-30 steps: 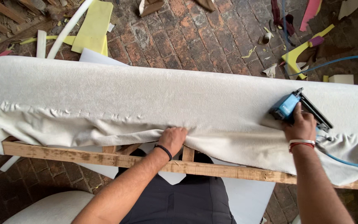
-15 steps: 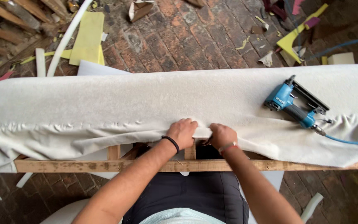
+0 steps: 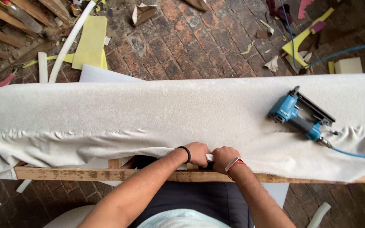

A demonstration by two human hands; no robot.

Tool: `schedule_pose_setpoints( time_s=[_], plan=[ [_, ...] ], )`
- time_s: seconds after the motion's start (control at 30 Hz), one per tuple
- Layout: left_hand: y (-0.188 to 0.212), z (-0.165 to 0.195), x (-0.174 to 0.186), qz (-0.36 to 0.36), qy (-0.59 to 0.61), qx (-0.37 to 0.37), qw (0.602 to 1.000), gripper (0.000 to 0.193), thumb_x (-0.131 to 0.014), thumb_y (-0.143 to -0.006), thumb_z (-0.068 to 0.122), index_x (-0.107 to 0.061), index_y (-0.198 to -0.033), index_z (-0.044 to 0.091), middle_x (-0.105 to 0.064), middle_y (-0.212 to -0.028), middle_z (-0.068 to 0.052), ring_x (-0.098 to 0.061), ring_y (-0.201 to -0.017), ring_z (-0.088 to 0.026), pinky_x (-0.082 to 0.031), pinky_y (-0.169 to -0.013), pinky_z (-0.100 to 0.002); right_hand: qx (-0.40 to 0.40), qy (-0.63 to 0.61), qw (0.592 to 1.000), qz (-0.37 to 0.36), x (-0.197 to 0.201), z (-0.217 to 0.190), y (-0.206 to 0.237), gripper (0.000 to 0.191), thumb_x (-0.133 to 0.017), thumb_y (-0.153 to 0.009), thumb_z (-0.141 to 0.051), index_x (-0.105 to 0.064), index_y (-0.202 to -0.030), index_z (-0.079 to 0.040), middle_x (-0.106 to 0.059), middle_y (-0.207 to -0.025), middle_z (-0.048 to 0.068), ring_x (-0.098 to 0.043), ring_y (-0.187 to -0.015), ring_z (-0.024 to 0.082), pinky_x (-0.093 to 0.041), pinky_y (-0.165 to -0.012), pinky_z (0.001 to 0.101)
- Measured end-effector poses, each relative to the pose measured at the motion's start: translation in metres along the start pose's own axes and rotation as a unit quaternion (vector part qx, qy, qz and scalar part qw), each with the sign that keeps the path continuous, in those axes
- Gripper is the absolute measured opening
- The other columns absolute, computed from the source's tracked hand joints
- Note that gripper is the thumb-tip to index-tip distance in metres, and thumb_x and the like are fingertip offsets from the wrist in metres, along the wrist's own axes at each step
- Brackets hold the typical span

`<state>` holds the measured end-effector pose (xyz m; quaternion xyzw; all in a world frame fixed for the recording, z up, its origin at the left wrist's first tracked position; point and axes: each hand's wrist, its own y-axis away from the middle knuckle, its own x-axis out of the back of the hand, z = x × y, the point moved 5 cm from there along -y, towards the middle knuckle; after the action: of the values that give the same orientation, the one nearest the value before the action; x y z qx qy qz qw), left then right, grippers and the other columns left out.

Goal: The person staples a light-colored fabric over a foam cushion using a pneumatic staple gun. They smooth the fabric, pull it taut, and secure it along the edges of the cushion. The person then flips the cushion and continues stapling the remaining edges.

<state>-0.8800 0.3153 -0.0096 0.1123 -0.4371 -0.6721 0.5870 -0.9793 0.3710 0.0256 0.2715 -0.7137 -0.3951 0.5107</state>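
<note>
Where both hands (image 3: 211, 155) pinch, white fabric (image 3: 157, 114) puckers.

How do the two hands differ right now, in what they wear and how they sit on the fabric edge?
The left hand wears a black wrist band; the right hand wears a pale and red one. The left sits farther up the white fabric; the right is nearer the wooden rail. Both pinch the same hem.

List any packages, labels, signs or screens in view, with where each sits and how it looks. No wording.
Torn cardboard packet: on the brick floor, top centre; brown, crumpled, open.
Plastic bottle: top left among the wood scraps; clear, lying on its side.
Label on the staple gun: on its blue body, resting on the white fabric; too small to describe.
No signs or screens.
</note>
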Motion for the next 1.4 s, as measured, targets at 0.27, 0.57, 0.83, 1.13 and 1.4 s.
schedule_pose_setpoints(
  time_s=[0.27,0.57,0.83,1.13,1.4],
  plan=[
    [-0.021,-0.021,-0.001,-0.024,-0.002,0.062,0.998,0.034,-0.072,-0.068,0.021,-0.08,-0.096,0.003,-0.077,-0.093,-0.019,-0.074,-0.088,-0.031,-0.06,-0.08,-0.043,0.102,-0.159,0.977,-0.102,0.022,0.033,-0.043,0.035,-0.072,-0.091,-0.036,-0.077,-0.118,-0.014,-0.076,-0.117,0.01,-0.069,-0.108,0.025,-0.051,-0.098,0.0391],
    [-0.004,-0.033,0.008,0.013,0.081,0.042,0.996,0.037,-0.071,-0.067,0.02,-0.079,-0.101,0.007,-0.078,-0.094,-0.018,-0.074,-0.09,-0.032,-0.058,-0.082,-0.043,-0.123,0.016,0.956,0.264,0.188,0.197,-0.137,0.059,-0.031,-0.103,-0.06,-0.049,-0.153,-0.034,-0.04,-0.161,0.004,-0.03,-0.144,0.033,-0.02,-0.114,0.0537],
    [0.0,-0.047,-0.002,0.049,0.112,0.019,0.992,0.048,-0.071,-0.067,0.018,-0.074,-0.114,0.008,-0.077,-0.099,-0.018,-0.073,-0.094,-0.032,-0.058,-0.087,-0.043,0.168,0.069,0.962,0.203,0.169,-0.118,-0.217,0.067,-0.016,-0.098,-0.07,-0.015,-0.16,-0.044,-0.011,-0.171,-0.006,-0.012,-0.157,0.022,-0.006,-0.126,0.0453],
    [0.003,-0.053,-0.005,0.077,0.103,0.016,0.991,0.039,-0.067,-0.068,0.019,-0.079,-0.105,0.011,-0.077,-0.098,-0.018,-0.073,-0.095,-0.033,-0.057,-0.087,-0.045,0.327,-0.118,0.849,0.398,0.141,-0.135,-0.126,0.062,-0.071,-0.092,-0.046,-0.054,-0.148,-0.026,-0.038,-0.162,0.017,-0.031,-0.15,0.04,-0.028,-0.122,0.0517],
    [-0.02,-0.054,-0.013,0.081,0.046,-0.012,0.996,0.035,-0.067,-0.07,0.02,-0.081,-0.101,0.013,-0.078,-0.101,-0.017,-0.073,-0.097,-0.033,-0.058,-0.088,-0.043,-0.15,-0.102,0.845,0.503,0.056,0.199,0.02,0.128,-0.099,-0.069,-0.048,-0.024,-0.159,0.004,-0.039,-0.15,0.033,-0.04,-0.139,0.051,-0.032,-0.117,0.0536]
  ],
)
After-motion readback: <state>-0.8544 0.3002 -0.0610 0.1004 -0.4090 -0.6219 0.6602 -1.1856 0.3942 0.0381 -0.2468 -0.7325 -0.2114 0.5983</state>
